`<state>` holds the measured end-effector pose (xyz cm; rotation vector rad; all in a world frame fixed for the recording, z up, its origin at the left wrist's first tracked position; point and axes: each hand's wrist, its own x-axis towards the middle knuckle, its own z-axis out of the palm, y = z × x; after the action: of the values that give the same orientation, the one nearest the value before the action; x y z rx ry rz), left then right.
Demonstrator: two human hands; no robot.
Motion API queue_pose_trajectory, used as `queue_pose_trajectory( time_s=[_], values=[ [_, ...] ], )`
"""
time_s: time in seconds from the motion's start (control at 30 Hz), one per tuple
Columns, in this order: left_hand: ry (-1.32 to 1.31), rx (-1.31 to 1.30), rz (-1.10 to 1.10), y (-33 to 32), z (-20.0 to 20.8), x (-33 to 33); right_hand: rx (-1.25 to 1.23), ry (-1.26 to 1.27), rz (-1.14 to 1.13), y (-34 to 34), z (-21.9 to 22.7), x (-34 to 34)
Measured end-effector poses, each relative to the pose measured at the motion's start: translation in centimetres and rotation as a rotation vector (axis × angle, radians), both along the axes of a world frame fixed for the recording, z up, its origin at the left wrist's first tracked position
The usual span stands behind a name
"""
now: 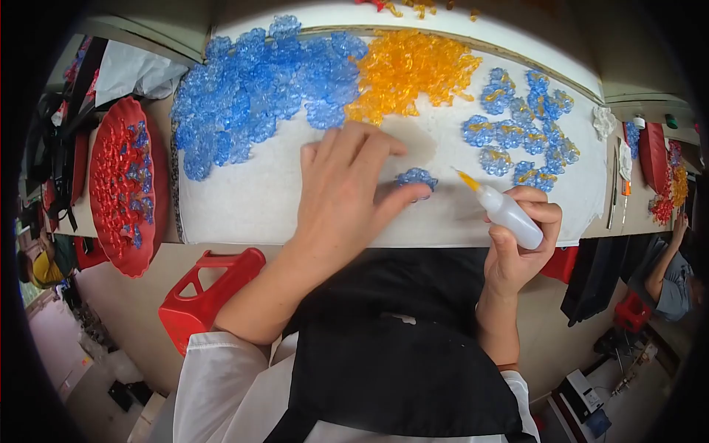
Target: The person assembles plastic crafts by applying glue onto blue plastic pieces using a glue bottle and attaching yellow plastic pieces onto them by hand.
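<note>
My right hand point(523, 240) is wrapped round a small white squeeze bottle point(514, 220) with a narrow yellow nozzle tilted up to the left. Near that tip, a single blue translucent flower-shaped piece point(416, 178) lies on the white sheet. My left hand point(346, 181) is spread above the sheet, its thumb beside the blue piece and its fingers reaching to the lower edge of a pile of orange translucent pieces point(413, 70). Nothing shows in its grasp. A large heap of blue translucent pieces point(266, 92) spreads to the left of the orange ones.
At the right lie several blue pieces with orange ones on them point(509, 134). The white sheet point(244, 214) covers the worktop. Left stands a red oval tray point(159, 221) of red and blue pieces, with a red stool point(185, 317) below. Other people work at both sides.
</note>
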<state>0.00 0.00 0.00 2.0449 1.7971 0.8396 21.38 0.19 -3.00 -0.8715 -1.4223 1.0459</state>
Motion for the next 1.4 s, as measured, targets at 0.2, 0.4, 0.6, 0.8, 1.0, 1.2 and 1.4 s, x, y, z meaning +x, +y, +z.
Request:
queue_pose_trajectory(
  time_s=[0.2, 0.4, 0.6, 0.8, 1.0, 1.2, 1.4],
  values=[
    [0.181, 0.395, -0.186, 7.5, 1.9, 1.7, -0.047, 0.109, -0.17, 0.4, 0.4, -0.1],
    [0.34, 0.506, -0.233, 9.8, -0.9, 4.0, -0.122, 0.18, -0.243, -0.9, -0.8, 0.3],
    [0.015, 0.373, -0.207, 8.2, 1.5, 2.6, -0.188, 0.216, -0.118, -0.7, 1.1, -0.5],
    [-0.435, -0.022, -0.23, 3.0, 2.7, -0.2, -0.235, 0.105, 0.029, 1.0, 2.8, -1.5],
    [-0.571, -0.006, -0.255, -0.7, 1.4, 0.6, -0.371, -0.157, 0.111, 0.8, 3.8, -2.8],
    [-0.675, -0.094, -0.173, -2.6, 0.9, 0.9, -0.34, -0.219, 0.127, 0.1, 3.7, -2.8],
    [-0.536, 0.091, -0.151, -2.8, 0.3, 0.5, -0.235, -0.46, 0.137, 0.4, 6.0, -3.8]
  ],
)
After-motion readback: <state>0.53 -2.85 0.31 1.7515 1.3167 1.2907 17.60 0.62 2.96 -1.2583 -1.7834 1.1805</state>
